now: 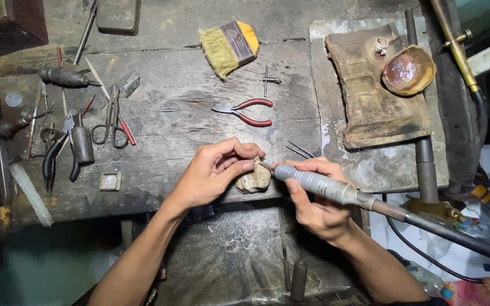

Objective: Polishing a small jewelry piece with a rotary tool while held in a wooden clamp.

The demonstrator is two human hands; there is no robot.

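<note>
At the lower middle of the frame the left hand [214,173] pinches a small ring-like metal piece [256,161] between thumb and fingertips, its grip closed on it, and holds it against a worn wooden peg [253,179] that juts from the front edge of the bench [188,90]. Just right of it the right hand [316,198] is wrapped around a grey rotary handpiece [319,186], grip closed, with the tool's tip touching the piece; its flexible shaft [449,233] runs off toward the lower right. Above the hands lie red-handled pliers [245,112], and higher up a yellow brush [229,48]. At the left sit scissors [112,122] and black-handled pliers [58,156] among other small tools. In the upper right a scorched block [370,96] carries a round shallow dish [408,70]
</note>
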